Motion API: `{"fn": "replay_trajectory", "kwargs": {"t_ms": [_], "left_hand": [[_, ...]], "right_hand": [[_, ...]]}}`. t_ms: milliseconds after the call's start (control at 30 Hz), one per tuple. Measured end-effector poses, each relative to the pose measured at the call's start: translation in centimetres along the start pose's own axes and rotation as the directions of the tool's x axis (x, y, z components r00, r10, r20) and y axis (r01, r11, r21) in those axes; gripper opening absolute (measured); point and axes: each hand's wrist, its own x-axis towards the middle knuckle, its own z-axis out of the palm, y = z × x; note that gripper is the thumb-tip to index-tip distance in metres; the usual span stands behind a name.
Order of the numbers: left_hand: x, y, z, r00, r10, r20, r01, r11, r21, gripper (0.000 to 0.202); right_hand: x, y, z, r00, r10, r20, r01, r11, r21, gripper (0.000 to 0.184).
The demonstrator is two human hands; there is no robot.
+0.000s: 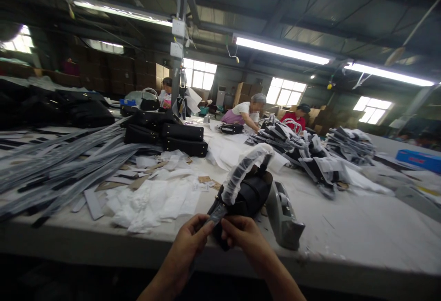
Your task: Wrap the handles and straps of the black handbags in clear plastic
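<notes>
A black handbag rests near the table's front edge, its arched handle covered in white wrapping. My left hand pinches a plastic-wrapped strap at the bag's near left side. Close beside it, my right hand has thumb and fingers pressed together against the bag's near end. What lies between those fingertips is too small to make out. Just right of the bag stands a grey tape dispenser.
Long plastic-wrapped straps spread across the left, beside crumpled white wrapping sheets. Black bags stack behind them. Wrapped pieces pile up at the right, near a blue box. Several people work across the table.
</notes>
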Motion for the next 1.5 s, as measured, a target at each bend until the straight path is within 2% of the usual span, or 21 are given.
{"fn": "replay_trajectory", "kwargs": {"t_ms": [167, 333, 567, 633, 700, 900, 1033, 1133, 1200, 1300, 1400, 1500], "left_hand": [[0.1, 0.4, 0.0, 0.998, -0.049, 0.031, 0.049, 0.999, -0.019, 0.036], [0.0, 0.9, 0.4, 0.989, -0.131, 0.071, 0.128, 0.991, 0.042, 0.044], [0.0, -0.1, 1.0, 0.995, -0.1, 0.014, 0.099, 0.992, 0.075, 0.045], [0.1, -0.2, 1.2, 0.996, -0.088, 0.002, 0.087, 0.993, 0.083, 0.046], [0.1, -0.3, 1.3, 0.996, -0.092, 0.009, 0.091, 0.992, 0.088, 0.048], [-0.2, -0.4, 1.6, 0.992, -0.103, 0.068, 0.097, 0.992, 0.078, 0.05], [-0.3, -0.4, 1.6, 0.993, -0.105, 0.056, 0.102, 0.993, 0.054, 0.051], [-0.4, -0.3, 1.4, 0.992, -0.121, 0.047, 0.119, 0.992, 0.035, 0.051], [-0.6, -0.2, 1.4, 0.988, -0.145, 0.053, 0.145, 0.989, 0.004, 0.05], [-1.0, 0.1, 1.5, 0.979, -0.183, 0.086, 0.189, 0.98, -0.068, 0.048], [-1.3, 0.4, 1.7, 0.974, -0.192, 0.118, 0.205, 0.972, -0.111, 0.047], [-0.9, 0.4, 1.4, 0.977, -0.184, 0.108, 0.192, 0.979, -0.07, 0.048]], "right_hand": [[-0.3, 0.7, -0.1, 0.998, 0.019, -0.063, -0.019, 1.0, -0.009, 0.037], [-0.6, 1.2, 0.8, 0.984, -0.057, -0.17, 0.042, 0.995, -0.094, 0.038], [-0.1, 2.6, 3.1, 0.886, -0.166, -0.434, 0.054, 0.965, -0.257, 0.029], [0.2, 3.1, 3.7, 0.862, -0.186, -0.471, 0.064, 0.963, -0.263, 0.027], [0.6, 3.4, 3.9, 0.859, -0.184, -0.477, 0.071, 0.967, -0.245, 0.024], [1.0, 3.2, 3.7, 0.903, -0.087, -0.421, 0.026, 0.989, -0.148, 0.02], [0.4, 2.5, 3.3, 0.927, -0.066, -0.369, 0.013, 0.99, -0.143, 0.022], [-0.4, 2.6, 3.1, 0.971, -0.011, -0.24, 0.031, 0.996, 0.079, 0.038], [-0.7, 2.8, 2.9, 0.993, 0.046, -0.113, -0.003, 0.936, 0.353, 0.049], [-0.5, 2.7, 2.6, 0.989, 0.097, 0.113, -0.148, 0.722, 0.676, 0.063], [0.4, 2.1, 2.7, 0.959, 0.094, 0.266, -0.272, 0.559, 0.783, 0.061], [1.0, 2.0, 3.1, 0.943, 0.085, 0.32, -0.315, 0.534, 0.785, 0.051]]}}
